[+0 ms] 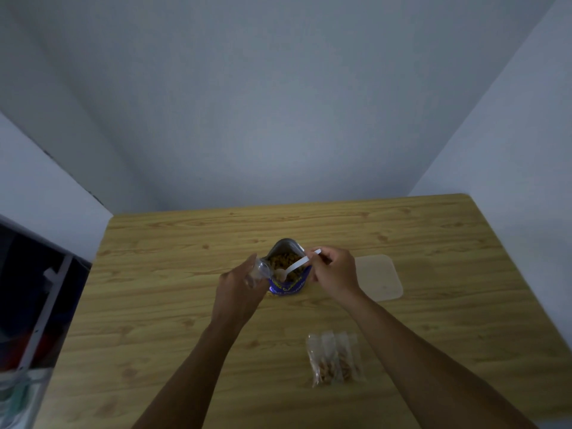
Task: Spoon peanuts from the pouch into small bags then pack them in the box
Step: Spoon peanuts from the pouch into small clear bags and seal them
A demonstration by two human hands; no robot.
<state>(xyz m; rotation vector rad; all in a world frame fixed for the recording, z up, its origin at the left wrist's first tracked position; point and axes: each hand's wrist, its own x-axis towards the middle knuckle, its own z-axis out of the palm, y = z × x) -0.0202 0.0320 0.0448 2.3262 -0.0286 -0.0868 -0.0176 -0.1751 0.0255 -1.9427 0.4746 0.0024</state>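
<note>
A blue peanut pouch [289, 283] stands open at the middle of the wooden table [185, 305], with peanuts showing inside. My right hand [332, 274] pinches the handle of a white plastic spoon [292, 267], whose bowl holds a few peanuts above the pouch's front edge. My left hand [240, 289] holds a small clear bag [258, 270] just left of the pouch, its mouth turned toward the spoon. Three small filled bags [335, 360] lie side by side near the table's front right.
A shallow translucent box or lid [379, 277] lies flat to the right of my right hand. Grey walls close the table in at the back and right. A white shelf frame [40, 320] with dark items stands off the left edge.
</note>
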